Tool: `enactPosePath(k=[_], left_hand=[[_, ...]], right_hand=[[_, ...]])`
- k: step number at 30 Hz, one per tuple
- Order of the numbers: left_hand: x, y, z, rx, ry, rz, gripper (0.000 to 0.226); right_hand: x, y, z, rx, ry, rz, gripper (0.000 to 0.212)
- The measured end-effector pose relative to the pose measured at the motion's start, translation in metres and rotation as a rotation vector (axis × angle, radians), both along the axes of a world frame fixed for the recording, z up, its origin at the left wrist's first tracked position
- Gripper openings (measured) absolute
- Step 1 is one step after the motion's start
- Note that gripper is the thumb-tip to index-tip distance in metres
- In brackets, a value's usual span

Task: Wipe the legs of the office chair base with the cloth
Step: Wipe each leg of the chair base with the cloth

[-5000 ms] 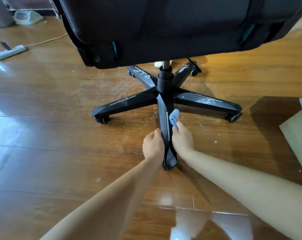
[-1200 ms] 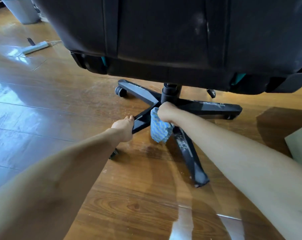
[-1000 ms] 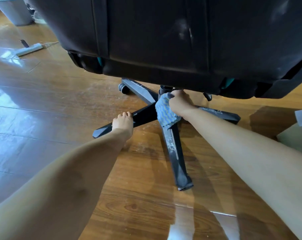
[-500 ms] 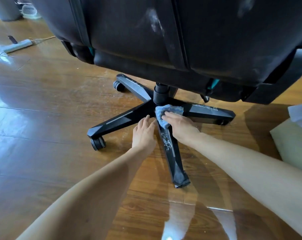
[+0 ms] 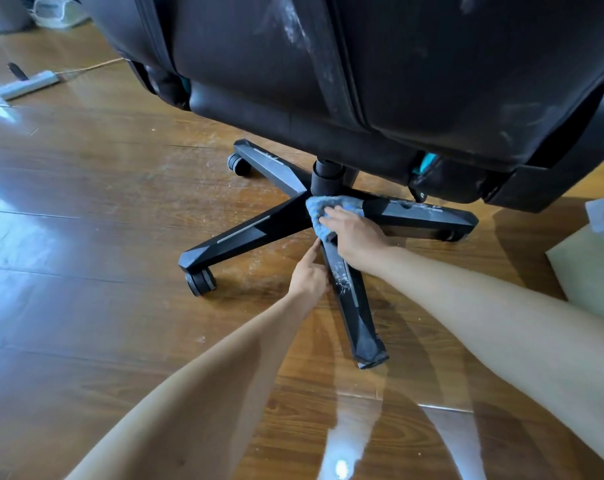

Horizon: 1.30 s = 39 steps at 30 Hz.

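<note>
Slipped back from the hub [image 5: 325, 188], the left hand [image 5: 309, 273] — grip unclear — touched the left flank of the dusty black plastic near leg [image 5: 352, 306], while the flat-fingered right hand [image 5: 357, 233] pressed the crumpled blue cloth [image 5: 328, 206] on that leg's hub end, its length running toward the person.
</note>
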<state>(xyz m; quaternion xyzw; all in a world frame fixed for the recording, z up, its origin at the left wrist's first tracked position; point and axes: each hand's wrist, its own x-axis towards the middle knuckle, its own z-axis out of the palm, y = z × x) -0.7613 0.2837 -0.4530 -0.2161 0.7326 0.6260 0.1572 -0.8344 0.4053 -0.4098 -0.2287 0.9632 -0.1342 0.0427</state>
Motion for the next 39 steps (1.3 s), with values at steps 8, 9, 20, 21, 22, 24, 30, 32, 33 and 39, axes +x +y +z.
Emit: enactPosePath(k=[8,9,20,21,22,24,30,32,33,39], left_hand=[[0.002,-0.005,0.005,0.154,-0.095,0.023,0.076],[0.003,-0.004,0.007,0.16,-0.096,0.012,0.076],[0.007,-0.001,0.006,0.192,-0.098,0.007,0.063],[0.006,-0.001,0.005,0.186,-0.096,0.009,0.065],[0.005,0.0,0.005,0.183,-0.095,0.003,0.068],[0.006,0.0,0.005,0.183,-0.095,-0.007,0.072],[0.003,0.002,0.003,0.191,-0.092,-0.008,0.071],[0.002,0.003,0.002,0.197,-0.096,0.003,0.072],[0.001,0.003,0.002,0.201,-0.098,0.01,0.072],[-0.008,0.007,-0.002,0.215,-0.069,0.06,0.064]], right_hand=[[0.066,0.037,-0.023,-0.062,0.053,0.101,0.064],[0.054,0.031,-0.021,-0.076,0.052,0.079,0.064],[-0.003,0.007,-0.009,-0.071,0.021,-0.087,0.063],[0.008,0.01,-0.009,-0.06,0.028,-0.088,0.064],[0.02,0.014,-0.011,-0.049,0.041,-0.075,0.066],[0.048,0.026,-0.018,-0.025,0.064,-0.018,0.068],[0.019,0.015,-0.019,-0.191,0.026,-0.09,0.063],[-0.01,0.005,-0.013,-0.2,0.0,-0.123,0.06],[-0.021,0.002,-0.011,-0.2,-0.009,-0.124,0.059],[0.011,0.019,-0.016,-0.236,-0.028,-0.146,0.065]])
